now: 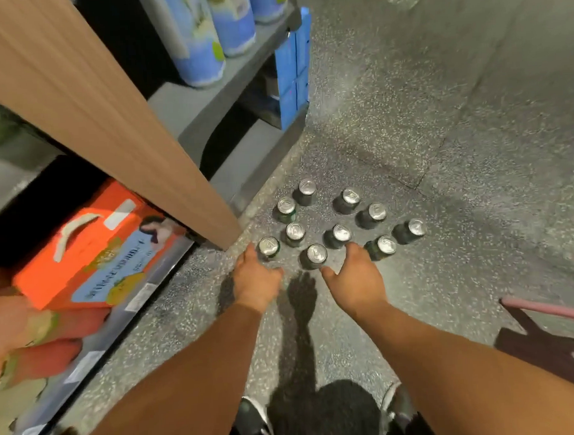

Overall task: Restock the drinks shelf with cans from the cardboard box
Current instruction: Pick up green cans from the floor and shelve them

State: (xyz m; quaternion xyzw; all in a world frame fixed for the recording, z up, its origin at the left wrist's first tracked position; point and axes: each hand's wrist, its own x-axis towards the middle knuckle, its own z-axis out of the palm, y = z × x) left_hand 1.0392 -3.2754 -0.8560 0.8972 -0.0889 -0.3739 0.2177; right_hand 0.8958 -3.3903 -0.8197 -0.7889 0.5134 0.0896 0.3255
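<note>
Several dark green cans with silver tops stand upright in a loose cluster on the speckled floor (438, 114). My left hand (255, 278) reaches down beside the nearest left can (268, 246), fingertips at its side, not closed round it. My right hand (356, 276) hangs spread between a front can (317, 255) and another can (383, 246), thumb out, holding nothing. A brown cardboard box side (96, 103) slants across the upper left. Behind it a grey shelf (190, 103) carries blue-labelled drink containers (201, 47).
An orange carton with a white handle (85, 250) lies on the lowest shelf at left, with blurred packs below it. Blue crates (293, 70) sit at the shelf's end. A pink bar (549, 312) and a dark object lie at right. My shoes (253, 417) are at the bottom.
</note>
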